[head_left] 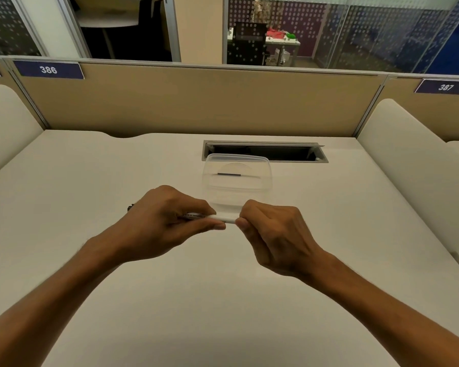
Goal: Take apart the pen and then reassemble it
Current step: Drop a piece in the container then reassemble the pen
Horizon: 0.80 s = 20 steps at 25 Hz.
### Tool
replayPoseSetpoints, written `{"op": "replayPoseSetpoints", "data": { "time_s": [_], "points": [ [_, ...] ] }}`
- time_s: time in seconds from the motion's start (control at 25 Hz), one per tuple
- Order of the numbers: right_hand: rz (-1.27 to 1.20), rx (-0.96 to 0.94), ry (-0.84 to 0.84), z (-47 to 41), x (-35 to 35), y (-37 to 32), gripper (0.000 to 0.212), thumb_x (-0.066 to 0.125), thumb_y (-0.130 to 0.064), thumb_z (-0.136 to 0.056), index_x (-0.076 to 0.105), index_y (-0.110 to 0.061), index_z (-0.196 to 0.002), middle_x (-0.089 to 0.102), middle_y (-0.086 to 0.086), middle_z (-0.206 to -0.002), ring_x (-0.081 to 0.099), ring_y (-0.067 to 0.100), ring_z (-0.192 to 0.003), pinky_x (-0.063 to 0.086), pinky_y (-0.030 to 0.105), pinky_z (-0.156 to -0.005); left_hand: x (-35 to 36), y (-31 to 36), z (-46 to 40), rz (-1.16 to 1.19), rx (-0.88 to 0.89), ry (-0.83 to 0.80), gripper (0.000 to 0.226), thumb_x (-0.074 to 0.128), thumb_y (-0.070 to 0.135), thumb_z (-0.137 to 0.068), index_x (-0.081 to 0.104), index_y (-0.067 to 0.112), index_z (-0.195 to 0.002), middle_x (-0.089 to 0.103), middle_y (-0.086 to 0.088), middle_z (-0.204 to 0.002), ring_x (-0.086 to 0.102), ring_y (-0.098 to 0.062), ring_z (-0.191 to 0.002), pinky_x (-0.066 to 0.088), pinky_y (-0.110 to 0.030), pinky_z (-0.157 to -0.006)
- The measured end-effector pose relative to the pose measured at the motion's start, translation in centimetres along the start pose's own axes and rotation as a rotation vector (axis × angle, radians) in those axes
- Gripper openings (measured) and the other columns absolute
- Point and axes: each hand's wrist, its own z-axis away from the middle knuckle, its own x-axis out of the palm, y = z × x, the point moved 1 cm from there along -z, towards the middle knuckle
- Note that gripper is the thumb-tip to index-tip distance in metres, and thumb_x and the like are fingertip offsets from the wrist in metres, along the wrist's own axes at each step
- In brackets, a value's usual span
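Only one view here, the head cam, looking down at a pale desk (223, 300).

Count-wise: two hands, one pen, one clear plastic container, two number plates.

The pen (220, 218) is a white one, held roughly level just above the desk, between both hands. The left hand (164, 221) has its fingers curled over the barrel with the thumb underneath, so it's gripping the pen's left part; a dark tip pokes out past the knuckles on the far left. The right hand (270, 237) is closed in a pinch on the pen's right end, thumb and fingers bunched around it. There's some tiny print on the barrel but it's way too small to read.

Just behind the hands sits the clear container (236, 178), with one thin dark stick-like piece (229, 174) lying in it; can't tell what it is exactly. Behind that, a cable slot (265, 151) is cut into the desk.

On the beige partition, the plates read "386" (48, 69) at left and "387" (445, 87) at right.
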Motion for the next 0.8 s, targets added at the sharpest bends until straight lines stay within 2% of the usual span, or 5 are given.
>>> {"op": "replayPoseSetpoints", "data": {
  "time_s": [0.28, 0.4, 0.52, 0.68, 0.8],
  "points": [
    [-0.968, 0.798, -0.178, -0.3, 0.8, -0.6, 0.041, 0.035, -0.021, -0.104, 0.039, -0.015, -0.064, 0.031, -0.005, -0.054, 0.029, 0.012, -0.044, 0.031, 0.023, -0.042, 0.0, 0.4, 0.3, -0.540, 0.195, 0.055, 0.034, 0.051, 0.037, -0.092, 0.073, 0.012, -0.090, 0.064, 0.000, -0.059, 0.049, -0.020, -0.037, 0.032, -0.020, -0.038],
    [-1.066, 0.953, -0.299, -0.4, 0.6, -0.1, 0.044, 0.036, -0.025, -0.104, 0.038, -0.018, -0.060, 0.029, -0.008, -0.053, 0.031, 0.012, -0.043, 0.034, 0.022, -0.045, 0.3, 0.1, 0.2, -0.550, 0.195, 0.043, 0.036, 0.048, 0.039, -0.092, 0.073, 0.012, -0.087, 0.064, 0.001, -0.058, 0.049, -0.020, -0.037, 0.029, -0.020, -0.039],
    [-0.830, 0.769, -0.167, -0.3, 0.7, -0.2, 0.040, 0.039, -0.027, -0.103, 0.042, -0.017, -0.065, 0.038, -0.008, -0.053, 0.039, 0.014, -0.046, 0.040, 0.029, -0.046, 0.2, -0.3, -0.4, -0.394, 0.145, 0.070, 0.042, 0.045, 0.047, -0.091, 0.073, 0.017, -0.087, 0.068, 0.003, -0.062, 0.053, -0.019, -0.042, 0.044, -0.030, -0.037],
    [-0.196, 0.338, -0.079, -0.6, -0.2, 0.1, 0.025, 0.039, -0.032, -0.099, 0.051, -0.019, -0.081, 0.049, -0.008, -0.062, 0.042, 0.014, -0.050, 0.038, 0.032, -0.045, -0.1, -0.8, -0.5, -0.214, 0.030, 0.081, 0.042, 0.047, 0.054, -0.087, 0.074, 0.022, -0.091, 0.063, 0.005, -0.056, 0.049, -0.014, -0.044, 0.043, -0.036, -0.039],
    [0.029, 0.108, -0.104, -0.8, -0.6, 0.6, 0.027, 0.041, -0.029, -0.099, 0.060, -0.012, -0.089, 0.057, -0.002, -0.072, 0.040, 0.014, -0.050, 0.037, 0.032, -0.040, -0.3, -1.2, -0.4, -0.094, -0.028, 0.051, 0.040, 0.049, 0.056, -0.086, 0.075, 0.025, -0.093, 0.061, 0.003, -0.055, 0.048, -0.015, -0.045, 0.041, -0.039, -0.041]
  ]
}}
